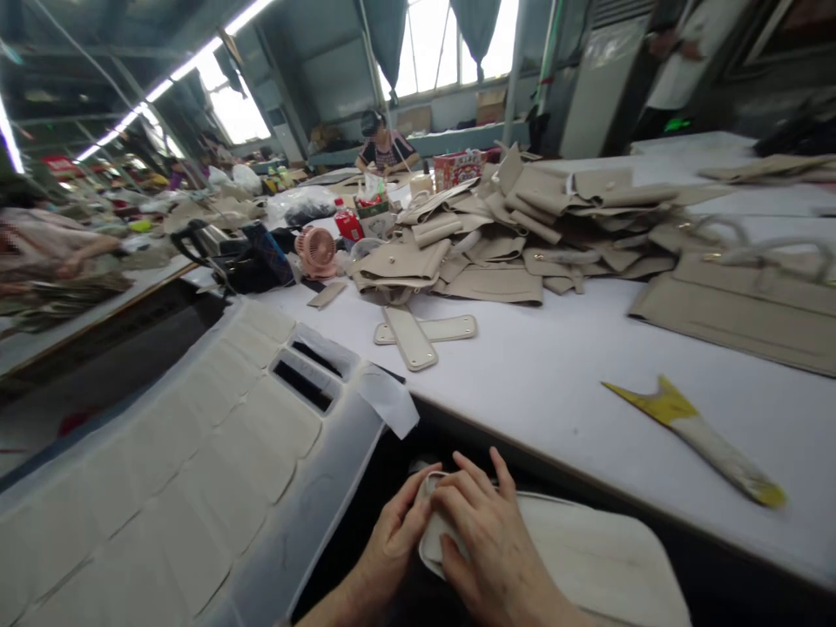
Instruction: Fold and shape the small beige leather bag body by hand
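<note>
My left hand (397, 522) grips the left edge of a pale leather panel with rounded corners (432, 542), thumb and fingers closed on its rim. Across the same panel lies my right hand (487, 540), thumb on its face and some fingers bent over its top edge, the others raised. The two hands nearly touch. Under my right wrist a larger off-white rounded panel (604, 553) extends to the right; whether it joins the held panel is hidden. Both are at the table's front edge, low in the view.
To my left is a translucent surface with rows of pale panels (196, 488). On the white table (542, 374) lie two crossed strips (413, 338), a yellow-ended brush-like tool (698, 435), heaped beige bag parts (522, 218), a pink fan (316, 252) and a red-labelled bottle (347, 222). Other people sit farther back.
</note>
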A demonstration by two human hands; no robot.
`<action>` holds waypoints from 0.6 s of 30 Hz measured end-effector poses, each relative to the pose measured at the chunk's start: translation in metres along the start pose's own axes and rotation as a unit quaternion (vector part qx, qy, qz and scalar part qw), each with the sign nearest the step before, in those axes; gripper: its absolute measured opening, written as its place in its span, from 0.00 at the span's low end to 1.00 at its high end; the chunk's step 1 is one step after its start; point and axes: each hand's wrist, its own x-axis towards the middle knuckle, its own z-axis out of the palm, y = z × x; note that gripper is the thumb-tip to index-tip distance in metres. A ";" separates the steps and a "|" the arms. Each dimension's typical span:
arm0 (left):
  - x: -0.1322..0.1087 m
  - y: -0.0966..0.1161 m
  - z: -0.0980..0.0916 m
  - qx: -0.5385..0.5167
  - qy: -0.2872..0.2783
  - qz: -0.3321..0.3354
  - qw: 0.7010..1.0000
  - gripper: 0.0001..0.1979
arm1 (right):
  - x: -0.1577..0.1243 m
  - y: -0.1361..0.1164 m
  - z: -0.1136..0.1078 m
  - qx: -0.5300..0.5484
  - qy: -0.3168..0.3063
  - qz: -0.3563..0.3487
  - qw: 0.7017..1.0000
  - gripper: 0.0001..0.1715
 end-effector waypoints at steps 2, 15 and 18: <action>0.001 0.000 0.001 -0.025 -0.009 -0.013 1.000 0.23 | -0.001 -0.005 -0.002 0.058 -0.003 0.031 0.998 0.27; 0.033 0.049 -0.001 0.434 -0.155 0.369 0.807 0.25 | -0.117 0.085 -0.065 0.230 0.456 0.372 0.775 0.25; 0.043 0.058 0.049 0.434 -0.229 0.500 0.713 0.20 | -0.141 0.117 -0.037 0.256 0.401 0.407 0.780 0.29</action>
